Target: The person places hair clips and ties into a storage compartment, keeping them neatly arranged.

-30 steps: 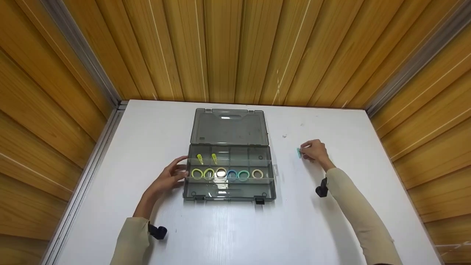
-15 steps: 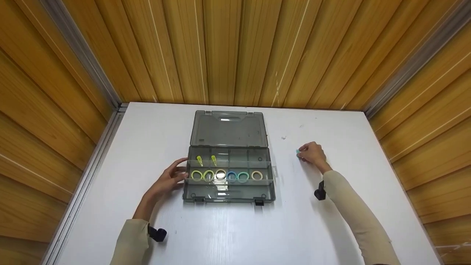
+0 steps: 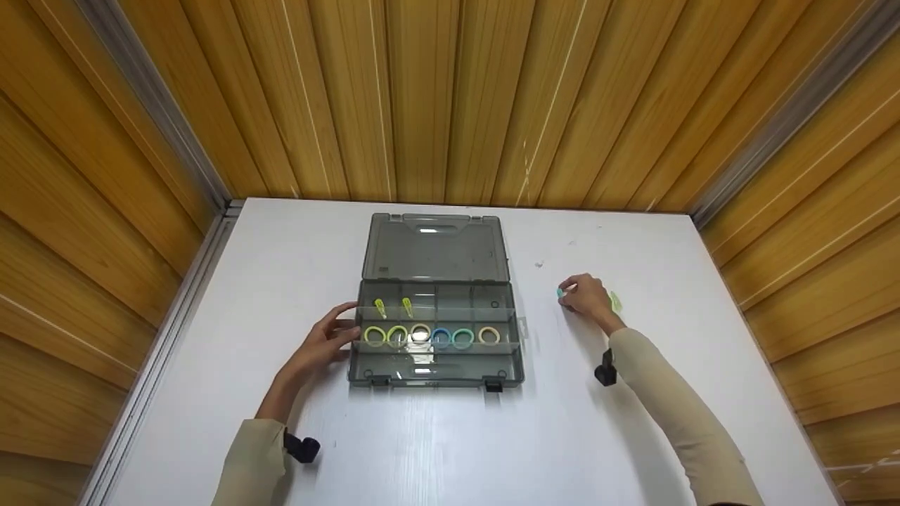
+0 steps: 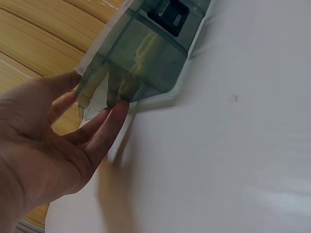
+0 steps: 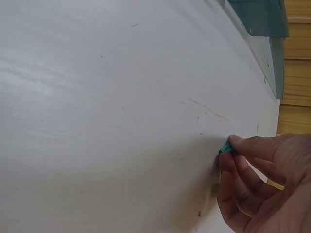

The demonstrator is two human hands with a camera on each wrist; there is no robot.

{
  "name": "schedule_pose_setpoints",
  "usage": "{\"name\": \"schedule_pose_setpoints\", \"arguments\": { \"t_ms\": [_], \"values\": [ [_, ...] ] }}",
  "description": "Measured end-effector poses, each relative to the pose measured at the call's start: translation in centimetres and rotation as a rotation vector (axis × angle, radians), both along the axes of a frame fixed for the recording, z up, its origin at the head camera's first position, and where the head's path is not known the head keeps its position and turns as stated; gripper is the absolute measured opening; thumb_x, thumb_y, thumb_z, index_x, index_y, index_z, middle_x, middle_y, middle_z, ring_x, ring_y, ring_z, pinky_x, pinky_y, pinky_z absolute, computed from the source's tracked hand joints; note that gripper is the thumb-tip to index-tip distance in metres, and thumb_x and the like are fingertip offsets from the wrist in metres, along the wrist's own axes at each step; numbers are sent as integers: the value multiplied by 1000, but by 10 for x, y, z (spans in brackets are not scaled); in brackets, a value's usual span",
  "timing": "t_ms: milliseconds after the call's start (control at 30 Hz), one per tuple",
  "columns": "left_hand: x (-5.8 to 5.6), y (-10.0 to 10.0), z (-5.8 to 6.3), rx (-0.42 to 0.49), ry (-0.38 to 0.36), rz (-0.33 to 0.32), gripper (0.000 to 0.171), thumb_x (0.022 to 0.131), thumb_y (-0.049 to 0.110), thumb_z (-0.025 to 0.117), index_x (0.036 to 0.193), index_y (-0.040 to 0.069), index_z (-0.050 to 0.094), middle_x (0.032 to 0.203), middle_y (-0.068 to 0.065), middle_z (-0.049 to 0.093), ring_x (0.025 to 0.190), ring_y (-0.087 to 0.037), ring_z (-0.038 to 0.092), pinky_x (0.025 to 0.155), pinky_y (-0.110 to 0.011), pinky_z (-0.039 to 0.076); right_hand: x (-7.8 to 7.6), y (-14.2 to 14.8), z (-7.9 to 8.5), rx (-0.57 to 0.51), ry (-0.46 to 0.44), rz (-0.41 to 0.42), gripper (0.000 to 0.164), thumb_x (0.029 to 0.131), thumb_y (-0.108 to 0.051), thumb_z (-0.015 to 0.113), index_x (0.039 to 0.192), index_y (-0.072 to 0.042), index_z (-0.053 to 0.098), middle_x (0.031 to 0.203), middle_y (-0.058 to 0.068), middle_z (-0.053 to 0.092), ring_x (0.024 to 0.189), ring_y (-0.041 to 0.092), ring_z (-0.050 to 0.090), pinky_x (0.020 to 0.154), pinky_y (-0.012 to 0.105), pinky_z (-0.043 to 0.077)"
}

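Observation:
A grey see-through plastic organizer box (image 3: 436, 369) lies with its lid (image 3: 436, 246) folded back. Two yellow hair clips (image 3: 380, 308) lie in its back row. Several coloured rings, among them a blue ring (image 3: 441, 338), line the middle row. My left hand (image 3: 325, 344) rests against the box's left side, its fingertips touching the wall, as the left wrist view also shows. To the right of the box, my right hand (image 3: 586, 297) pinches a small teal hair clip (image 5: 227, 147) between thumb and fingers. Most of that clip is hidden by the fingertips.
A pale green clip (image 3: 616, 302) lies on the white table (image 3: 436, 450) just right of my right hand. Dark latches (image 3: 494, 385) stick out at the box's front edge. Wood-panelled walls (image 3: 450, 105) stand behind and at both sides.
My right hand has moved slightly left with the teal hair clip, bringing the pale green clip behind it into view. My left hand stays at the box.

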State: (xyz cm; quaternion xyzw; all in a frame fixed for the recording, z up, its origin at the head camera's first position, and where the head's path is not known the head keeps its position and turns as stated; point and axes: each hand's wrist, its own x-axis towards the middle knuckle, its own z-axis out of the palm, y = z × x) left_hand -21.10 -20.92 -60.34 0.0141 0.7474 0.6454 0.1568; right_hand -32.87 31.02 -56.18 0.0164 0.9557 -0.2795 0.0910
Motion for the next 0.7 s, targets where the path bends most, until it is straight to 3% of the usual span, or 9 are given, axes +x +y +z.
{"name": "schedule_pose_setpoints", "arguments": {
  "t_ms": [200, 367, 533, 700],
  "values": [
    [1, 6, 0, -37, 43, 76, 60, 101, 13, 63, 156, 15, 40, 141, -28, 54, 120, -35, 63, 83, -41, 59, -3, -10, 16, 0, 10, 32, 33, 92, -8, 70, 123, 4, 69, 99, 22, 76, 78, 30, 73, 59, 25, 47],
    [3, 8, -2, -65, 66, 123, 57, 100, 11, 64, 153, 16, 45, 136, -26, 59, 115, -32, 66, 86, -43, 60, -2, -25, 30, -80, 31, 74, 33, 93, -7, 71, 123, 5, 68, 94, 22, 76, 84, 38, 74, 52, 20, 46],
    [4, 8, 0, -115, 101, 119, 58, 98, 11, 65, 153, 14, 45, 134, -25, 61, 112, -32, 67, 87, -46, 60, -1, -47, 41, -150, 111, 164, 30, 91, -4, 72, 119, 7, 70, 89, 25, 75, 72, 27, 74, 52, 17, 47],
    [5, 8, 1, -122, 90, 109, 60, 96, 11, 67, 152, 14, 45, 134, -25, 62, 110, -30, 68, 85, -45, 61, 2, -69, 47, -213, 115, 224, 28, 90, -3, 72, 117, 7, 71, 87, 24, 75, 67, 18, 71, 52, 17, 48]
  ]
}}
